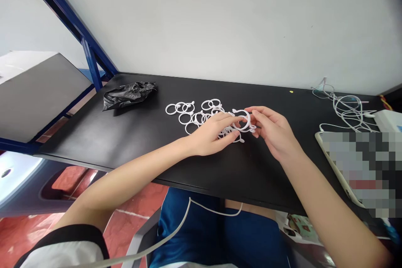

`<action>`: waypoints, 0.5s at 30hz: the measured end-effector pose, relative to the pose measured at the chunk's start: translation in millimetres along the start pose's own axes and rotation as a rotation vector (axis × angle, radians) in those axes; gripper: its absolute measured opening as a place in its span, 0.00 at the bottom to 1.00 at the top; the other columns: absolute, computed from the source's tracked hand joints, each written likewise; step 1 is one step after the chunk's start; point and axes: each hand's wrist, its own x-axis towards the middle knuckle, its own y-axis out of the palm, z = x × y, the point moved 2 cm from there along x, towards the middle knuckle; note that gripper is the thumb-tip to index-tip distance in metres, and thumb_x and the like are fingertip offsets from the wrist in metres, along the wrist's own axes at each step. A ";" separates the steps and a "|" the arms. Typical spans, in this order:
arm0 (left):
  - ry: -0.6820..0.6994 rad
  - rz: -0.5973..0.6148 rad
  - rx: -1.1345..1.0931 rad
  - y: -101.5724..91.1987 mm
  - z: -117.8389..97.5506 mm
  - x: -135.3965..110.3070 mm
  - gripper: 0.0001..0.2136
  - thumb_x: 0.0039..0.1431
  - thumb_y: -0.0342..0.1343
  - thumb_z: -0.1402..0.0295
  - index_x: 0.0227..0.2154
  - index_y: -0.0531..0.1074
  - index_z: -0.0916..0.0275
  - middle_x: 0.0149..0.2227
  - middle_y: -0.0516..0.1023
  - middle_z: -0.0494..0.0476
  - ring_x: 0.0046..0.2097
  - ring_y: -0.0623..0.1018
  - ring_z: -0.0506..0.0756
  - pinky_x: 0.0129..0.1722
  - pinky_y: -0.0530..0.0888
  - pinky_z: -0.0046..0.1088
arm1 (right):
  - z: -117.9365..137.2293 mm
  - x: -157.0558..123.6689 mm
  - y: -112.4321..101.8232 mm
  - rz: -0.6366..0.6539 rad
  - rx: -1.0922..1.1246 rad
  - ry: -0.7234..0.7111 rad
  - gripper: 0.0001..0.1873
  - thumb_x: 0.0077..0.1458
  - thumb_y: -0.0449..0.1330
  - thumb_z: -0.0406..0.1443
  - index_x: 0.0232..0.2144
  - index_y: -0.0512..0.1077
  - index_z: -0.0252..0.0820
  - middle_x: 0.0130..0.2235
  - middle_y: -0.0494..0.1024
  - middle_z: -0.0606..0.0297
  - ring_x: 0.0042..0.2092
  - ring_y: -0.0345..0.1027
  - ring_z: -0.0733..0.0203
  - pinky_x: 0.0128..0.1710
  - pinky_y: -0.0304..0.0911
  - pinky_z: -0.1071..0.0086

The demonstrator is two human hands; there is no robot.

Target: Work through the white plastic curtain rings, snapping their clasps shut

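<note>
White plastic rings with small tabs, like curtain rings [186, 118], lie in a loose, overlapping heap on the black table. My right hand [271, 127] pinches a white ring [249, 119] at the heap's right end, raised a little above the others. Over the right part of the heap reaches my left hand [213, 134], thumb and index finger apart. The left index fingertip crosses the opening of the ring in my right hand; whether it presses on that ring is unclear. Several rings beneath the left hand are partly hidden.
A crumpled black plastic bag [130, 94] lies at the table's back left. Tangled white cables [345, 106] and a pale-edged device [333, 167], its face blurred out, are at the right. A blue metal frame [72, 16] rises at the left. A white cable crosses my lap.
</note>
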 end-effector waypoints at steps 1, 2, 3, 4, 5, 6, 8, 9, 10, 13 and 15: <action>0.003 0.006 0.020 0.7 1.4 0.1 0.16 0.68 0.49 0.67 0.55 0.69 0.67 0.47 0.79 0.62 0.47 0.75 0.56 0.52 0.70 0.36 | -0.4 0.3 0.2 0.010 0.023 0.024 0.15 0.51 0.66 0.47 0.36 0.78 0.43 0.30 0.75 0.65 0.29 0.64 0.67 0.20 0.56 0.76; 0.004 0.014 0.035 1.3 2.6 0.2 0.16 0.68 0.50 0.67 0.55 0.69 0.67 0.47 0.79 0.62 0.47 0.75 0.56 0.52 0.70 0.36 | -0.3 0.5 0.5 0.022 0.042 0.039 0.17 0.50 0.68 0.48 0.37 0.78 0.43 0.30 0.75 0.64 0.30 0.64 0.66 0.21 0.56 0.76; 0.002 0.022 0.046 1.8 3.7 0.4 0.16 0.68 0.50 0.67 0.54 0.70 0.67 0.47 0.79 0.62 0.47 0.76 0.56 0.51 0.71 0.36 | 0.4 0.6 0.8 0.035 0.056 0.048 0.19 0.48 0.69 0.48 0.37 0.78 0.43 0.30 0.75 0.65 0.30 0.64 0.67 0.21 0.56 0.76; -0.002 0.028 0.055 2.2 4.4 0.5 0.16 0.68 0.50 0.66 0.54 0.71 0.67 0.46 0.80 0.62 0.46 0.76 0.57 0.51 0.71 0.36 | 1.2 0.5 1.3 0.051 0.063 0.053 0.20 0.45 0.71 0.48 0.37 0.78 0.42 0.30 0.75 0.65 0.30 0.64 0.67 0.21 0.57 0.77; -0.005 0.034 0.060 2.5 4.7 0.7 0.15 0.68 0.50 0.66 0.53 0.71 0.67 0.46 0.80 0.62 0.46 0.76 0.57 0.50 0.71 0.36 | 2.2 0.3 1.8 0.067 0.066 0.057 0.21 0.43 0.73 0.48 0.37 0.78 0.42 0.29 0.74 0.66 0.29 0.63 0.68 0.21 0.57 0.77; -0.008 0.040 0.063 2.8 4.8 0.9 0.15 0.68 0.50 0.65 0.52 0.72 0.67 0.45 0.80 0.62 0.45 0.76 0.57 0.50 0.71 0.36 | 3.1 0.0 2.4 0.084 0.069 0.061 0.22 0.42 0.73 0.47 0.37 0.78 0.42 0.27 0.73 0.67 0.29 0.62 0.68 0.22 0.58 0.77; -0.010 0.053 0.064 3.3 4.4 1.3 0.15 0.69 0.49 0.64 0.51 0.73 0.67 0.43 0.81 0.61 0.43 0.76 0.57 0.48 0.70 0.36 | 4.5 -0.7 3.1 0.107 0.074 0.068 0.21 0.43 0.73 0.48 0.36 0.79 0.41 0.25 0.70 0.69 0.26 0.60 0.70 0.21 0.57 0.76; -0.012 0.058 0.062 3.5 4.1 1.4 0.15 0.69 0.49 0.64 0.51 0.73 0.66 0.42 0.81 0.61 0.43 0.76 0.57 0.48 0.70 0.36 | 5.1 -1.1 3.1 0.116 0.073 0.071 0.21 0.44 0.73 0.48 0.35 0.79 0.41 0.23 0.68 0.70 0.25 0.58 0.70 0.20 0.56 0.76; -0.013 0.062 0.060 3.6 3.9 1.5 0.14 0.68 0.50 0.64 0.50 0.73 0.65 0.42 0.81 0.60 0.42 0.76 0.57 0.47 0.70 0.36 | 5.7 -1.5 3.0 0.127 0.069 0.075 0.20 0.44 0.72 0.49 0.35 0.79 0.41 0.22 0.66 0.71 0.24 0.57 0.70 0.20 0.56 0.75; -0.015 0.070 0.060 4.0 3.6 1.2 0.14 0.67 0.53 0.62 0.49 0.73 0.64 0.40 0.81 0.59 0.41 0.76 0.56 0.47 0.70 0.36 | 7.5 -2.4 1.6 0.159 0.046 0.091 0.20 0.43 0.73 0.49 0.32 0.79 0.40 0.19 0.64 0.72 0.22 0.55 0.70 0.18 0.55 0.74; -0.012 0.073 0.063 4.2 3.4 0.7 0.14 0.67 0.53 0.62 0.49 0.73 0.65 0.40 0.81 0.59 0.41 0.76 0.56 0.47 0.70 0.36 | 8.9 -2.8 0.3 0.174 0.026 0.100 0.20 0.43 0.73 0.49 0.32 0.80 0.40 0.19 0.65 0.72 0.21 0.56 0.71 0.19 0.55 0.74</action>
